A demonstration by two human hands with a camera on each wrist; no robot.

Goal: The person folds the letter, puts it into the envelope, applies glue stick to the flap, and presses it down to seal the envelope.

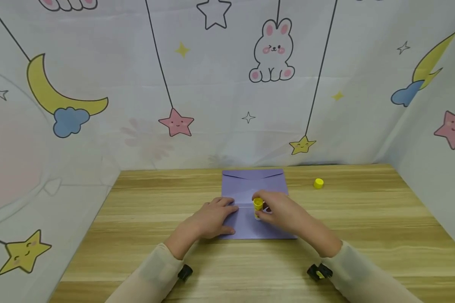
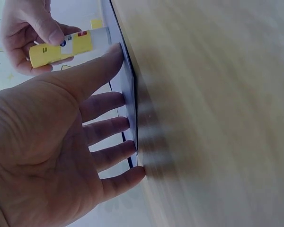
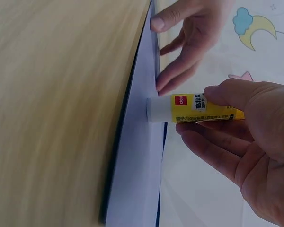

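Observation:
A purple envelope (image 1: 255,187) lies flat on the table, with a crease line across its middle. My left hand (image 1: 214,218) rests on its left side, fingers spread and fingertips touching the paper, as the left wrist view also shows. In my right hand (image 1: 282,210) I grip a yellow and white glue stick (image 3: 187,108) between thumb and fingers. It stands upright, its white end down against the envelope. A small dark patch (image 1: 266,207) shows beside the glue stick, mostly hidden by the right hand.
A yellow cap (image 1: 318,183) sits on the wooden table (image 1: 144,210), right of the envelope's far end. Behind the table hangs a white curtain (image 1: 227,92) printed with stars, moons and a rabbit. Both wrists carry small black devices.

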